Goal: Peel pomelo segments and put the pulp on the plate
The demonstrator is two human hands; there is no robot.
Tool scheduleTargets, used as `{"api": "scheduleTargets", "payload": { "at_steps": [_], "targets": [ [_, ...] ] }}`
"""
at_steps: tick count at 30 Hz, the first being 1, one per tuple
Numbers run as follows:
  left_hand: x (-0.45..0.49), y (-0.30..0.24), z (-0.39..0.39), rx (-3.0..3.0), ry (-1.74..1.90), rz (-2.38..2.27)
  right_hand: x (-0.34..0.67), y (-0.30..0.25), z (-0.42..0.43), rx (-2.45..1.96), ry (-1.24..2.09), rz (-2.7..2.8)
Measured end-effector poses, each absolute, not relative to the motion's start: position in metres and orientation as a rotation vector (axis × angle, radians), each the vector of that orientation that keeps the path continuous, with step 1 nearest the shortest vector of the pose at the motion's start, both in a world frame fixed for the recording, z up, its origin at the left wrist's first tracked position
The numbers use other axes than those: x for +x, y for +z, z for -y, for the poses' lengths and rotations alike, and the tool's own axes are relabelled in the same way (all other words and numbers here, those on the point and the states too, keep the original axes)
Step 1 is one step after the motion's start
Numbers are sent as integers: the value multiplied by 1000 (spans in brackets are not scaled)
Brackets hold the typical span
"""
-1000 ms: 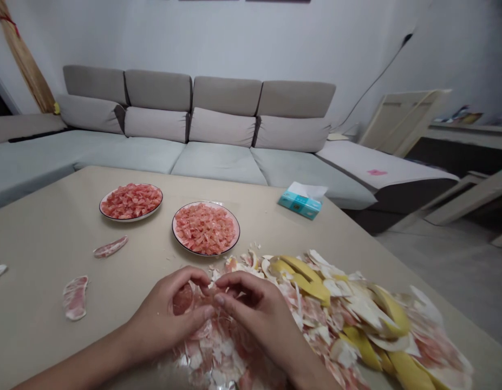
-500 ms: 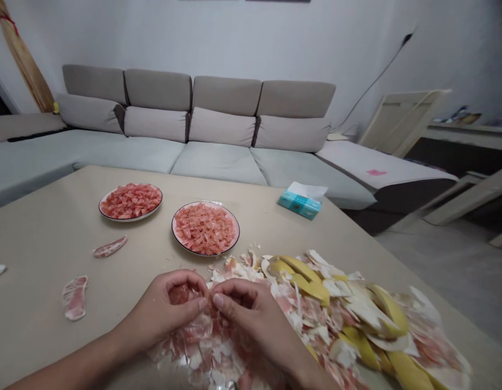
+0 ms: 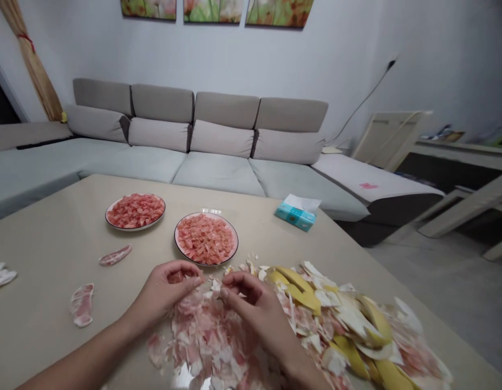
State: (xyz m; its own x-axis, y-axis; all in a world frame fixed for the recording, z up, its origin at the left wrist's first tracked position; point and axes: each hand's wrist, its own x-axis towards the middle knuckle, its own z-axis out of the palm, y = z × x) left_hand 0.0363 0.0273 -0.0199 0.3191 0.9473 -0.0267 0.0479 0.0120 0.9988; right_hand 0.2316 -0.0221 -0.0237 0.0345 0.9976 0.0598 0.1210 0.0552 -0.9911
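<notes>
Pomelo flesh [image 3: 176,277] is resting within the curled left hand [image 3: 165,285], beside the upper-left edge of the membrane scraps [image 3: 206,336]. The left grip is holding it narrowly; the right fingers are curling close together, though whether they are holding anything cannot be told. Supporting the flesh loosely while peeling should be keeping it whole. The fingers are hiding its long axis and direction.

Two plates [image 3: 233,233] stand beyond the left hand [image 3: 166,286], two fruit segments [image 3: 82,306] left of its grip, peels [image 3: 303,297] right.
</notes>
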Motion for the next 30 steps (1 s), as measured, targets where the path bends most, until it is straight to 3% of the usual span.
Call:
{"api": "scheduleTargets", "payload": {
  "at_steps": [5, 8, 18, 30],
  "targets": [
    [37, 3, -69, 1498, 1048, -1071, 234, -4, -17, -1346, 604, 1608],
    [43, 15, -91, 1523, 1107, -1066, 233, 11, -55, -1365, 498, 1686],
    [44, 9, -83, 1374, 1033, -1008, 212, 35, -67, -1180, 888, 1757],
    [30, -20, -109, 1224, 1124, -974, 218, 24, -114, -1304, 976, 1594]
  ]
}}
